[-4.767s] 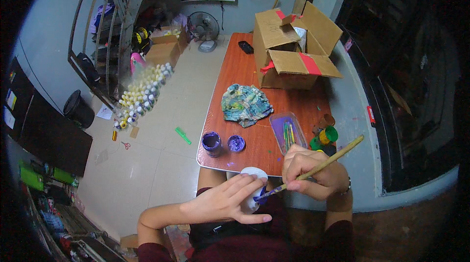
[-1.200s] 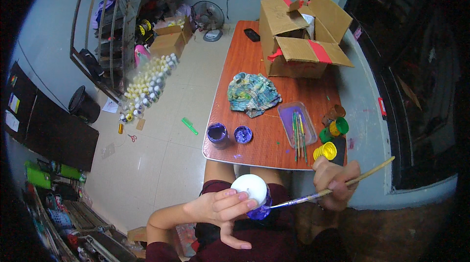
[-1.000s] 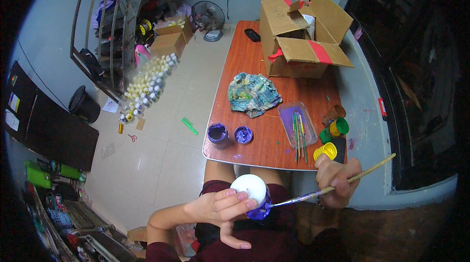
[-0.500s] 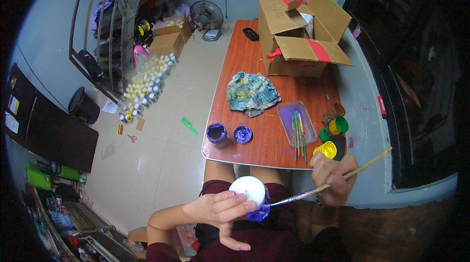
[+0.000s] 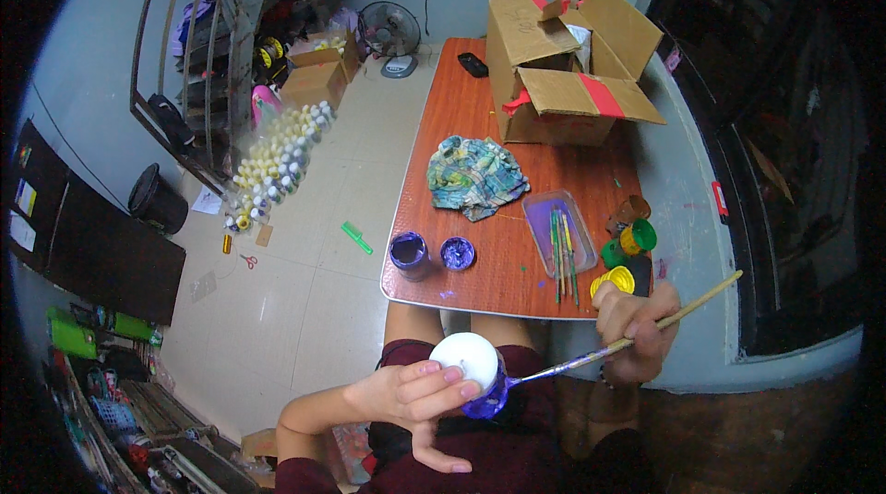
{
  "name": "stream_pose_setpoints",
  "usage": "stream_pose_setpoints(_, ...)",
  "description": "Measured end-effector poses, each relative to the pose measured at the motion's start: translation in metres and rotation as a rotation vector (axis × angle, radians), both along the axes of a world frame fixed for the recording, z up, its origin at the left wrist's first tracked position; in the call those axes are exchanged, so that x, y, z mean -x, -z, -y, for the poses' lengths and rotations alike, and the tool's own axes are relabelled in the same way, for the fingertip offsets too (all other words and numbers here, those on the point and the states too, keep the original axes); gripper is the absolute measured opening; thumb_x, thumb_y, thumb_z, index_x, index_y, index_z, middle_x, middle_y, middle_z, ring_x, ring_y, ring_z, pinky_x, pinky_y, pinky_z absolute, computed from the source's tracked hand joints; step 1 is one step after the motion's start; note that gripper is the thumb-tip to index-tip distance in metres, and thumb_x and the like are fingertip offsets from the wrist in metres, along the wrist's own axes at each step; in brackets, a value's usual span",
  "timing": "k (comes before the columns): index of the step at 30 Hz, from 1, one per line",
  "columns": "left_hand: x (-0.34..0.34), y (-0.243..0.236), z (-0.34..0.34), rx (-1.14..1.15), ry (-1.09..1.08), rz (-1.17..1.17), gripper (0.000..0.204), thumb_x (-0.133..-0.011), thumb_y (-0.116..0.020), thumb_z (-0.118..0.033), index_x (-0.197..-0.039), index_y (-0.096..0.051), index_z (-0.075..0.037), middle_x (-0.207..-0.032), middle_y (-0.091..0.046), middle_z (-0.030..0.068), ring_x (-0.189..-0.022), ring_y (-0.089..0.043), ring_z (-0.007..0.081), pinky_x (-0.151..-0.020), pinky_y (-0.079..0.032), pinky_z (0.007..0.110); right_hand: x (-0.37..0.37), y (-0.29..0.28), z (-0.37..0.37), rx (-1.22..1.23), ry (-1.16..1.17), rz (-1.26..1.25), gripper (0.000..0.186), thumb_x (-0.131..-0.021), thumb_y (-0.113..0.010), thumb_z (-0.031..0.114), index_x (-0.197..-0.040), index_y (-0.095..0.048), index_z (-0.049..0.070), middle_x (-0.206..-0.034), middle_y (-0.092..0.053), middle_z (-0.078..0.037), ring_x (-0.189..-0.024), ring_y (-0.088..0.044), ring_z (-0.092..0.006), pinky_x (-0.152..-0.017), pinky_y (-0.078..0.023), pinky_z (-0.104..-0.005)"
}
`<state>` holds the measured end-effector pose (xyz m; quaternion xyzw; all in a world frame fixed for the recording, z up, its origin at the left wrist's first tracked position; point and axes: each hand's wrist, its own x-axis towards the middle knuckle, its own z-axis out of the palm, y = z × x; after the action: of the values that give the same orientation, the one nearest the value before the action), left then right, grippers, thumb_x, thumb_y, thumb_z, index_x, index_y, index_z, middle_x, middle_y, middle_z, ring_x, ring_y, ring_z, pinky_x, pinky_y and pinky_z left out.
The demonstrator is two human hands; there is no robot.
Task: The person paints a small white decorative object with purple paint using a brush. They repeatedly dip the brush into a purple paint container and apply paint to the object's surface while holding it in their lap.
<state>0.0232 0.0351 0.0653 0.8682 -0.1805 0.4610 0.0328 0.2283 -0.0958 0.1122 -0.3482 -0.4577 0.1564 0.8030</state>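
Observation:
My left hand [image 5: 415,394] grips a small round piece with a white disc-like end [image 5: 464,358] and purple paint on its side, held over my lap. Its exact kind cannot be made out. In my right hand [image 5: 635,323] is a paintbrush [image 5: 570,363], pinched along its wooden handle. The purple-coated brush tip touches the painted side, to the right of my left fingers. On the table's near edge stand an open jar of dark purple paint [image 5: 409,256] and, beside it, a purple-smeared lid or shallow cup [image 5: 458,254].
The reddish table [image 5: 489,282] holds a clear tray [image 5: 559,205] with several brushes [image 5: 563,259], a crumpled cloth [image 5: 475,176], an open cardboard box [image 5: 554,130] and yellow and green paint pots [image 5: 639,238]. Several white- and yellow-topped pieces [image 5: 277,162] stand on the floor at left.
The brush tip has shifted slightly along the purple side, and my right hand has moved a little with it. My left hand holds nearly the same place.

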Motion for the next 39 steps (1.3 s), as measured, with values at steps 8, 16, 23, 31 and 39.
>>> stream_pose_setpoints(8,0.0,-0.004,-0.001,-0.018,-0.007,-0.034,0.079,-0.076,-0.06,-0.01,-0.126,-0.01,-0.044,-0.118,-0.047,0.0088,-0.1,-0.048,0.0203,-0.091,-0.037,0.035,-0.006,-0.011,0.008,0.0,0.065,0.226,0.017,-0.075,-0.056,0.017,-0.066,-0.044,0.009,-0.049,-0.048,-0.005,-0.04,-0.042,-0.0174,-0.047,-0.027,-0.0365)
stream_pose_setpoints(16,0.002,-0.002,-0.008,-0.145,0.039,-0.088,0.072,-0.075,-0.058,-0.047,-0.124,-0.005,-0.048,-0.117,-0.041,0.0182,-0.103,-0.044,0.0305,-0.096,-0.03,0.044,-0.014,-0.017,0.034,0.098,-0.047,0.847,0.017,-0.068,-0.064,0.02,-0.072,-0.051,0.01,-0.062,-0.056,-0.006,-0.047,-0.046,-0.0211,-0.048,-0.03,-0.0382)
stream_pose_setpoints(23,0.0,-0.001,-0.002,-0.035,-0.039,-0.028,0.081,-0.076,-0.062,-0.013,-0.126,-0.006,-0.043,-0.119,-0.046,0.0096,-0.098,-0.048,0.0207,-0.088,-0.039,0.034,0.011,-0.03,0.047,0.143,0.103,0.965,0.018,-0.069,-0.062,0.02,-0.079,-0.051,0.011,-0.067,-0.057,-0.004,-0.057,-0.052,-0.0199,-0.052,-0.033,-0.0386)
stream_pose_setpoints(31,0.0,0.001,-0.003,-0.06,-0.054,0.011,0.08,-0.076,-0.062,-0.015,-0.127,-0.007,-0.043,-0.119,-0.046,0.0099,-0.098,-0.048,0.021,-0.089,-0.038,0.035,0.025,-0.012,0.054,0.036,0.251,0.957,0.011,-0.076,-0.056,0.019,-0.075,-0.048,0.011,-0.054,-0.055,-0.002,-0.045,-0.047,-0.0161,-0.047,-0.029,-0.0337)
stream_pose_setpoints(39,0.0,-0.002,-0.001,-0.046,-0.049,-0.002,0.079,-0.077,-0.061,-0.014,-0.127,-0.007,-0.042,-0.118,-0.047,0.01,-0.098,-0.048,0.0212,-0.09,-0.038,0.035,0.029,0.008,0.041,-0.246,0.44,0.911,0.02,-0.083,-0.055,0.028,-0.082,-0.049,0.009,-0.055,-0.055,-0.002,-0.043,-0.046,-0.0152,-0.045,-0.028,-0.0307)
